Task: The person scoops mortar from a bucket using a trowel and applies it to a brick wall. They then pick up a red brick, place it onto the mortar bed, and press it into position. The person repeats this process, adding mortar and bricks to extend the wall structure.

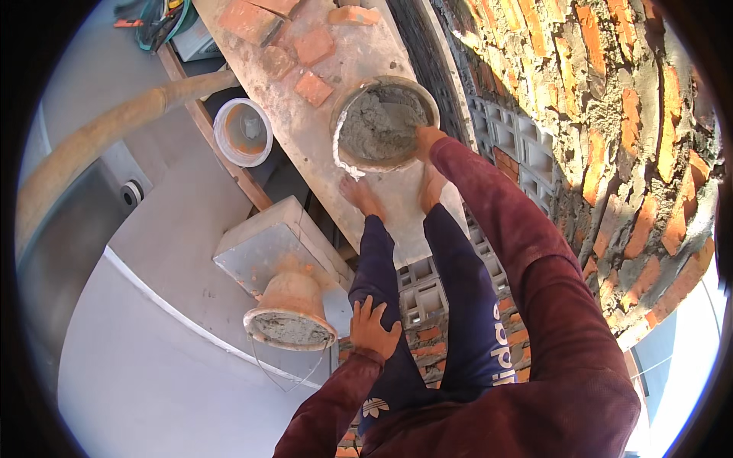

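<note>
My right hand [426,140] is at the right side of a bucket of grey mortar [366,137], fingers closed round what looks like a trowel, its blade [401,114] sunk in the mortar; the grip is partly hidden. The bucket stands on a stained board [294,141] just beyond my bare feet, with a pale cord or handle along its left rim. My left hand [372,332] rests on my left thigh with its fingers spread, holding nothing. Close to it, at the left, is a second bucket [284,294] with grey mortar and a wire handle.
Broken bricks [313,46] lie on the board's far end. A white pail [231,137], a bamboo pole [114,130] and a pale metal-like box [267,233] are at left. A rough brick wall [595,153] with grey vent blocks [531,153] runs along the right.
</note>
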`<action>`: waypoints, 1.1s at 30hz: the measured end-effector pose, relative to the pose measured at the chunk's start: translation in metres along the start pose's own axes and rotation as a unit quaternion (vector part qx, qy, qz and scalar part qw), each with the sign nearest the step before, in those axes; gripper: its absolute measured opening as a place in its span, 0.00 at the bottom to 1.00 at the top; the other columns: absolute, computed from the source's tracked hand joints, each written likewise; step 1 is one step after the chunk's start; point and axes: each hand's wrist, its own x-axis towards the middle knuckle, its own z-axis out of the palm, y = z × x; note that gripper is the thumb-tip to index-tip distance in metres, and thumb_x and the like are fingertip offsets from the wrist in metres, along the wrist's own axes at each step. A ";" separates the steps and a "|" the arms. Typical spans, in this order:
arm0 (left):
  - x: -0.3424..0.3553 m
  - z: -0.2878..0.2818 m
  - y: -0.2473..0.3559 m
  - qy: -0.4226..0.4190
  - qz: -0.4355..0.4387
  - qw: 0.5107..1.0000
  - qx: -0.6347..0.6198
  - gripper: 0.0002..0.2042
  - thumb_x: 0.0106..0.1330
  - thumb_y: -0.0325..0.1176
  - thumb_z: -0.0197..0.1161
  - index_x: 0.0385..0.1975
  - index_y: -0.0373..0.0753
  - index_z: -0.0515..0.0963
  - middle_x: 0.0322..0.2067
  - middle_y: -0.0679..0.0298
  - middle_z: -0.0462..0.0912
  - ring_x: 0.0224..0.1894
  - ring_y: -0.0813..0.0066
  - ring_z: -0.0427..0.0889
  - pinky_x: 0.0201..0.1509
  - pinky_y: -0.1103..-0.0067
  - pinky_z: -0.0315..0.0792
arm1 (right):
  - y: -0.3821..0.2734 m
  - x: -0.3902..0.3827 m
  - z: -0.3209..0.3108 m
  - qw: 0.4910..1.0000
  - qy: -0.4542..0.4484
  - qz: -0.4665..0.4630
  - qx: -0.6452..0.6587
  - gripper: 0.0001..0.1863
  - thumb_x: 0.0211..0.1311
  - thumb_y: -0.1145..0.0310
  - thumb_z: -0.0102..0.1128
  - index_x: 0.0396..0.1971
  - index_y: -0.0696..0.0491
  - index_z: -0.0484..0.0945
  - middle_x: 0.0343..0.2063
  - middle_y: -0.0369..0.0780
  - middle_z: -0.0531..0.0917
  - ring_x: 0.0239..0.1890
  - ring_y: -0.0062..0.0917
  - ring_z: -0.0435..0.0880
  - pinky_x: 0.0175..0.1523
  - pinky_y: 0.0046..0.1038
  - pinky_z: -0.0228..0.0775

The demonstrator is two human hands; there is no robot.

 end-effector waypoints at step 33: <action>-0.048 -0.200 0.037 0.010 0.145 0.989 -0.004 0.29 0.56 0.43 0.64 0.55 0.32 0.72 0.50 0.47 0.78 0.53 0.55 0.78 0.58 0.68 0.69 | 0.000 -0.713 -0.252 0.608 0.241 -0.121 0.747 0.18 0.55 0.78 0.60 0.45 0.66 0.68 0.17 0.29 0.66 0.13 0.14 0.71 0.16 0.18 0.67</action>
